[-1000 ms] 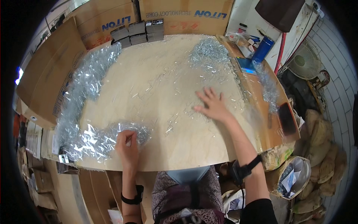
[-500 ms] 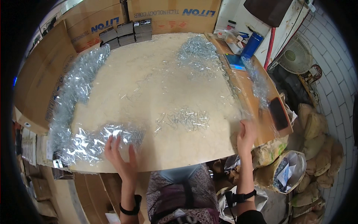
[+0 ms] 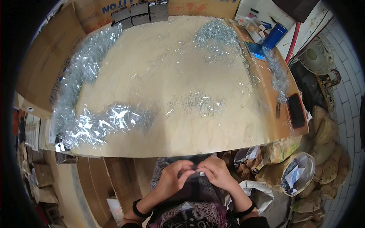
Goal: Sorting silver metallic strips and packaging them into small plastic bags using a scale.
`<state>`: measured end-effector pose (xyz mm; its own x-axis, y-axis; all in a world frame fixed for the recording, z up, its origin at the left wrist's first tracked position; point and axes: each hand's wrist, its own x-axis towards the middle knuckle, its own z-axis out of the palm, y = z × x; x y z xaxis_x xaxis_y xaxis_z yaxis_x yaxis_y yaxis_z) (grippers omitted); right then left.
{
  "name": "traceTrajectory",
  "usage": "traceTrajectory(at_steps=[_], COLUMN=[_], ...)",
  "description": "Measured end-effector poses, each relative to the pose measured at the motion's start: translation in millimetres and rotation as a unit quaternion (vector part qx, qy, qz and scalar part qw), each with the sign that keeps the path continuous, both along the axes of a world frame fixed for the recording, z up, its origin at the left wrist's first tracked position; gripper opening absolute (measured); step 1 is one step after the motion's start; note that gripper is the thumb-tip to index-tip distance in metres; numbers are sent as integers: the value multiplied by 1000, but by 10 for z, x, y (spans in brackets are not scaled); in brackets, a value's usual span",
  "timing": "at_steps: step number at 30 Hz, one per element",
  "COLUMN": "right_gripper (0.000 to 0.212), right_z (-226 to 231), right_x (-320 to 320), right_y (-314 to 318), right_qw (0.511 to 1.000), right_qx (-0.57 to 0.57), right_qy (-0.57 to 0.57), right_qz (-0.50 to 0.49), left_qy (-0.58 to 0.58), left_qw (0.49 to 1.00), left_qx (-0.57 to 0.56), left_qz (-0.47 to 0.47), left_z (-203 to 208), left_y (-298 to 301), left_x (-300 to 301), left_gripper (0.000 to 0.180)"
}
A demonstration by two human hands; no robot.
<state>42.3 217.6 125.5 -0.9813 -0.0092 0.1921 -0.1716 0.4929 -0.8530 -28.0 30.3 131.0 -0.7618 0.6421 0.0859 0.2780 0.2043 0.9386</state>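
My left hand and my right hand meet in front of my lap, just off the table's near edge. Both are closed in a pinch, fingertips almost touching. Something small and partly shiny shows between them, too small and blurred to name. On the table past my hands lies a loose scatter of thin silvery metal pins. Clear plastic packets lie heaped at the near left and run on up the left side. A larger heap of pins sits at the far right.
Dark stacked blocks stand at the back against cardboard. Along the right board are a small blue-lit scale, a blue bottle, more clear packets and a dark phone. Sacks fill the floor at right.
Both hands have left the table and come together before my lap: the left from over the packets, the right from the near right side. The table now appears higher in view.
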Motion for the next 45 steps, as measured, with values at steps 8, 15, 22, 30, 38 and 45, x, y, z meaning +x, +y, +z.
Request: traceTrajectory(at_steps=[8, 15, 22, 30, 38, 45], right_gripper=[7, 17, 31, 68, 68, 78], right_z=[-257, -1051, -1340, 3, 11, 117], right_x=[252, 541, 531, -868, -1184, -658], right_y=[-105, -127, -391, 432, 306, -270], right_qw=[910, 990, 972, 938, 918, 941], right_qx=[-313, 124, 86, 258, 389, 331], right_qy=[-271, -62, -7, 104, 50, 16], right_qz=[10, 35, -220, -208, 60, -72], left_qy=[-210, 53, 24, 61, 34, -31], left_qw=[959, 961, 983, 996, 999, 999], left_qx=[-107, -227, -172, -44, -4, -4], left_qz=[-155, -149, -68, -56, -20, -6], left_z=[-188, -922, -1480, -1259, -1033, -905], left_y=[-272, -519, -423, -408, -339, -384], left_x=[-22, 64, 303, 298, 263, 354], left_gripper=[15, 21, 10, 12, 13, 11])
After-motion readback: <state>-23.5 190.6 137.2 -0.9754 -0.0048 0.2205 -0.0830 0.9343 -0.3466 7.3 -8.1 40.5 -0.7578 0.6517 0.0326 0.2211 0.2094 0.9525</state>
